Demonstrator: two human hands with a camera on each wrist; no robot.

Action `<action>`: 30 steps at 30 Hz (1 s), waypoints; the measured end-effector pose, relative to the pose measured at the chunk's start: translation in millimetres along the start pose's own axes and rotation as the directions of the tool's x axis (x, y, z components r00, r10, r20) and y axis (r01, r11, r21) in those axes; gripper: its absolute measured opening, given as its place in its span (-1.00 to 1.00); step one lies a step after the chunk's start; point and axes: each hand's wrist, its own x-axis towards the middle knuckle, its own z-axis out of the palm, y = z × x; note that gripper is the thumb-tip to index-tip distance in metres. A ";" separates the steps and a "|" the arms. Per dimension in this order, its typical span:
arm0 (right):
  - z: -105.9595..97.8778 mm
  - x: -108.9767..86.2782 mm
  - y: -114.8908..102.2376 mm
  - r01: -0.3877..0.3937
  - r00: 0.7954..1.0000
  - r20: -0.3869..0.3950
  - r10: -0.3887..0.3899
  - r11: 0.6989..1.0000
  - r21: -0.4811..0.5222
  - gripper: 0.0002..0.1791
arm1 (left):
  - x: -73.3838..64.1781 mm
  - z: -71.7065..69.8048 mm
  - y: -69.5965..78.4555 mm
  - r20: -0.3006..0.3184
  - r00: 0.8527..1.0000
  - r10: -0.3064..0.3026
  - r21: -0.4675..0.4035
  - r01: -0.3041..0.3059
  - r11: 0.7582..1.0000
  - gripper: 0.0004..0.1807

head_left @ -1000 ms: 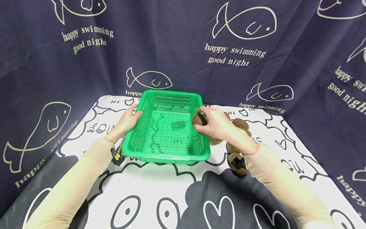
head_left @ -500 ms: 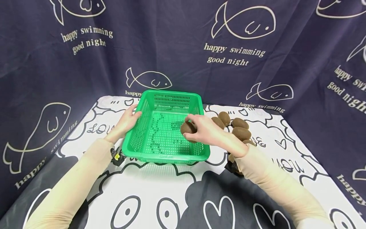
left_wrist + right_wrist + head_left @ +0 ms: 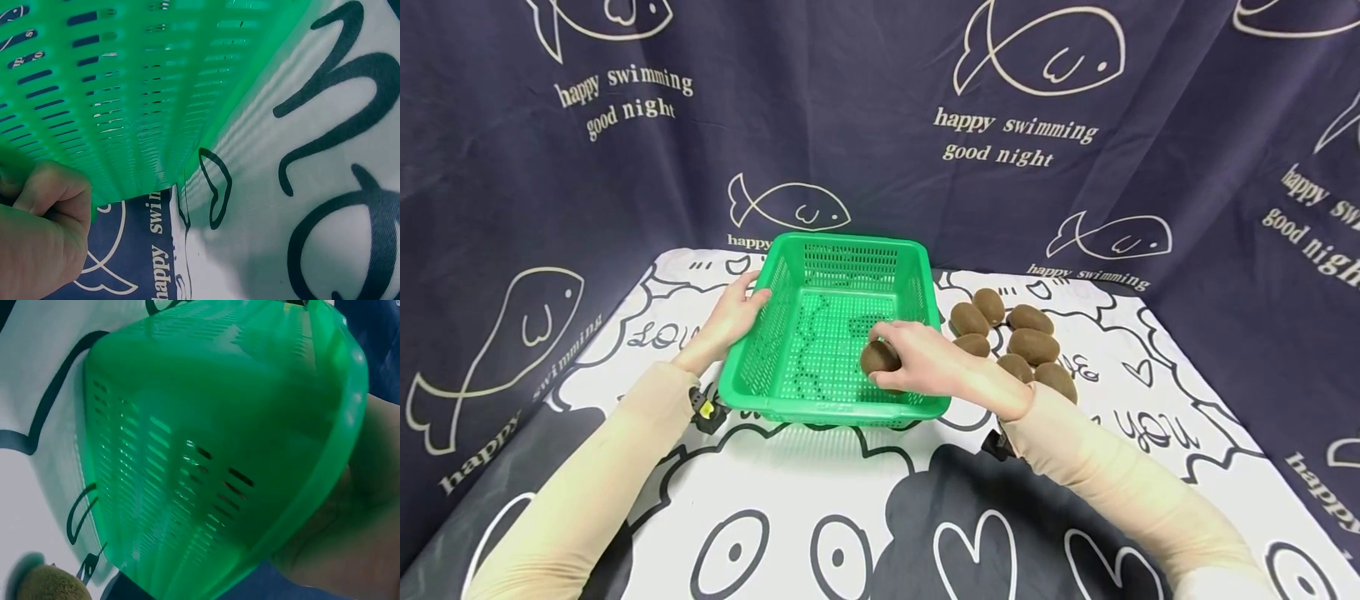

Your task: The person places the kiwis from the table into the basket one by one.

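A green slatted plastic basket (image 3: 838, 409) stands on the cloth-covered table, its floor bare apart from what my right hand brings in. My left hand (image 3: 730, 315) grips its left rim; the left wrist view shows curled fingers of the left hand (image 3: 50, 225) against the slatted wall. Inside the basket, toward the front right, my right hand (image 3: 928, 358) pinches a brown kiwi (image 3: 880, 359) between thumb and fingers, low over the floor. From the right wrist, the basket wall (image 3: 187, 425) covers the fingertips and the held kiwi; part of the right hand (image 3: 350, 537) shows beyond the rim.
Several more kiwis (image 3: 1033, 346) lie in a loose group to the right of the basket, beside my right forearm. One kiwi (image 3: 53, 586) shows at the bottom corner of the right wrist view. A dark printed curtain (image 3: 880, 108) hangs behind the table.
My right hand has carried the kiwi from the basket's right rim left and down into it, uncovering more of the kiwis on the table. My left hand has stayed on the rim.
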 end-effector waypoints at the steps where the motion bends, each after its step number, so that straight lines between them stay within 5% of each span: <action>1: 1.0 0.0 -0.3 0.002 1.000 0.008 -0.002 1.000 0.001 -0.55 | 0.2 -0.1 -0.2 -0.001 1.000 0.002 0.004 -0.002 1.000 -0.41; 30: 11.5 5.3 -8.0 -0.025 0.982 0.184 0.043 0.995 -0.098 -0.57 | 3.1 0.5 -2.5 -0.002 1.000 -0.012 -0.017 0.012 1.000 -0.40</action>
